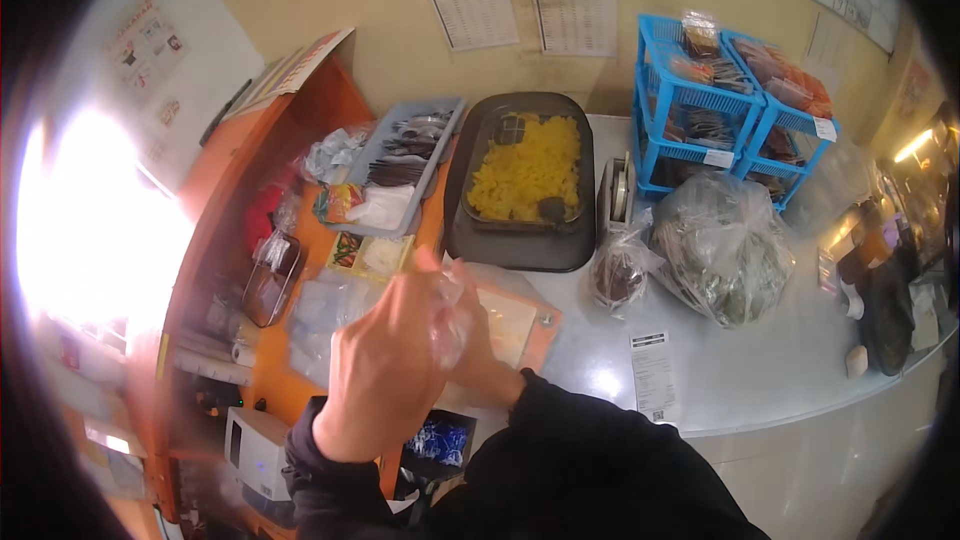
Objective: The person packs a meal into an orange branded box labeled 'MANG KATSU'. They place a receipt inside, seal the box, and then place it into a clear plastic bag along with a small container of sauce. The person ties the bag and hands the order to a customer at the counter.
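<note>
My left hand (380,365) and my right hand (478,360) are raised together over the orange counter, closed on a small crumpled clear plastic bag (449,330); what is inside it is unclear. Beneath them lie a pale board (505,325) and loose clear plastic (318,330). Just beyond is a yellow divided container (382,257) with green, red and white contents. A dark tray (465,250) behind it bears a tub of yellow food (525,165).
A light blue tray of packets (400,210) stands back left, beside an orange cabinet side (200,235). Blue stacked baskets (690,152), bagged greens (722,250), a smaller dark bag (620,280) and a paper slip (652,375) occupy the steel counter at right. A white machine (258,455) sits low left.
</note>
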A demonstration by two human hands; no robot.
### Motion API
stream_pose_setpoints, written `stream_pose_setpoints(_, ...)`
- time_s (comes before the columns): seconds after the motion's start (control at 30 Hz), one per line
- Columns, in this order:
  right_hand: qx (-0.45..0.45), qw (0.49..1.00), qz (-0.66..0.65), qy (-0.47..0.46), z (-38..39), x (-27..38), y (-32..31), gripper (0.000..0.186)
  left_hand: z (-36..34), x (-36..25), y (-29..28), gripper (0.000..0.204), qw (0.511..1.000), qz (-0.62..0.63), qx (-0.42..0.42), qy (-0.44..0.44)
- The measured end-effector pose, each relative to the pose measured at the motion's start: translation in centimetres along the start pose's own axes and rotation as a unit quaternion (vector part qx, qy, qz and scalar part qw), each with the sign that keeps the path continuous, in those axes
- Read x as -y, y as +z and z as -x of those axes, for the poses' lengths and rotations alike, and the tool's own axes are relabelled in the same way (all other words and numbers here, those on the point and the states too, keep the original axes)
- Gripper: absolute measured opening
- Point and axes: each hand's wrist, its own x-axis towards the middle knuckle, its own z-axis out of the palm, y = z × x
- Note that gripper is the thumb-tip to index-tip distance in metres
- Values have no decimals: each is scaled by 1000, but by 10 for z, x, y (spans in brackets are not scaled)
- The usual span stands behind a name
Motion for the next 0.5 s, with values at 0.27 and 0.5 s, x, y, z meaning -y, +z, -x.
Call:
stream_pose_setpoints(0.27, 109, 963, -202, 142, 26, 21, -48, 44, -4, 118, 53, 36, 982, 66, 155, 87)
stream_pose_setpoints(0.5, 142, 977, -123, 101, 63, -2, -52, 51, 81, 140, 221, 37, 868, 433, 181, -164)
